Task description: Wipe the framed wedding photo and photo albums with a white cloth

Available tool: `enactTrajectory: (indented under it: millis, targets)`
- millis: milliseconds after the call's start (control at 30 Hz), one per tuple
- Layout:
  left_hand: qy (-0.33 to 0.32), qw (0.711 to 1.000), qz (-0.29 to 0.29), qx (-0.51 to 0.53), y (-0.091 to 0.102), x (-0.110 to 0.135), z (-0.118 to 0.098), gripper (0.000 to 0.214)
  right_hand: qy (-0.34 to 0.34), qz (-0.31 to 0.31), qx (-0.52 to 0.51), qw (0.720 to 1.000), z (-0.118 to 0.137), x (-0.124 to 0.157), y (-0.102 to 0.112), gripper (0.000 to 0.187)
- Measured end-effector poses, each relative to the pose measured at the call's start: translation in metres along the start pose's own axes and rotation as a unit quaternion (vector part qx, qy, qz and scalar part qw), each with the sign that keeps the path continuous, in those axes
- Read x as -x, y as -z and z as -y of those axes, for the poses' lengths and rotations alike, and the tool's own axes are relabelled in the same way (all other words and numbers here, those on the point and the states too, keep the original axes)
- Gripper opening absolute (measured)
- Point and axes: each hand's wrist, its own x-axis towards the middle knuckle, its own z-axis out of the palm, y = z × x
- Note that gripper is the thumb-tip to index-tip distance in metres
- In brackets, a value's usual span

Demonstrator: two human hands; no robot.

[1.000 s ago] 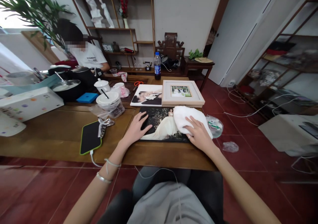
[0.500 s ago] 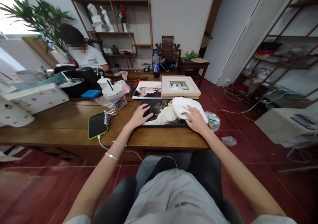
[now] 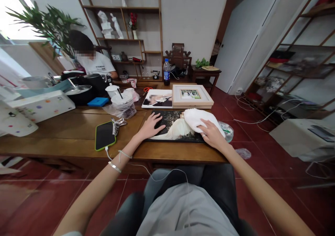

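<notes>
A dark photo panel showing a figure in a long white dress lies flat near the table's front edge. On its right part rests a white towel, bunched up. My right hand grips the towel from the near right side, fingers bent into it and pressing it on the panel. My left hand lies with spread fingers on the panel's left end, holding nothing. The towel hides the panel's right part. Just behind stand a white-edged portrait print and a pale wooden picture frame.
Left on the table are a charging phone, a bagged drink cup, a blue box and pots. A bottle stands behind the frame. A glass bowl sits right of the towel. Another person sits across the table.
The view has tilted up a little, so everything sits lower. My right hand and the towel have slid slightly right over the panel. My left hand remains on the left end, thumb further out.
</notes>
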Motion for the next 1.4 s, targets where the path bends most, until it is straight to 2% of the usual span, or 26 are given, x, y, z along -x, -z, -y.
enactTrajectory:
  millis: [100,200,367,500,633,833,900,1033,1133,1400]
  targets:
    - [0.001,1.0,-0.017,0.015,0.0,0.008,-0.005,0.061,0.002,0.005,0.002,1.0,-0.001,0.002,0.008,0.035]
    - [0.001,0.998,-0.043,0.048,0.002,0.009,-0.007,0.061,-0.011,0.005,0.003,1.0,-0.006,-0.011,0.01,0.033]
    - [0.003,0.992,-0.092,0.085,0.004,0.005,-0.006,0.054,-0.031,0.004,0.003,0.999,-0.014,-0.035,-0.007,0.039]
    - [0.014,0.996,-0.057,0.06,0.002,0.007,-0.006,0.057,-0.048,0.015,0.009,0.999,-0.014,-0.034,-0.018,0.044]
    - [0.025,0.998,-0.041,0.043,0.0,0.012,-0.006,0.054,-0.054,0.017,0.005,0.998,-0.013,-0.03,-0.019,0.046]
    - [0.054,0.99,-0.12,0.057,0.005,0.018,-0.005,0.038,-0.056,0.005,-0.001,0.998,-0.013,-0.031,-0.019,0.046]
    - [0.054,0.988,-0.13,0.06,0.007,0.017,-0.006,0.035,-0.055,0.003,0.001,0.998,-0.012,-0.03,-0.018,0.046]
    - [0.02,0.991,-0.1,0.088,0.007,0.015,-0.005,0.037,-0.049,-0.006,0.003,0.999,-0.012,-0.03,-0.018,0.047]
    - [0.02,0.992,-0.071,0.103,0.007,0.014,-0.002,0.037,-0.047,-0.012,0.004,0.999,-0.012,-0.03,-0.019,0.047]
    - [0.023,0.987,-0.061,0.146,0.007,0.01,-0.003,0.041,-0.043,-0.005,-0.001,0.999,-0.019,-0.03,-0.02,0.044]
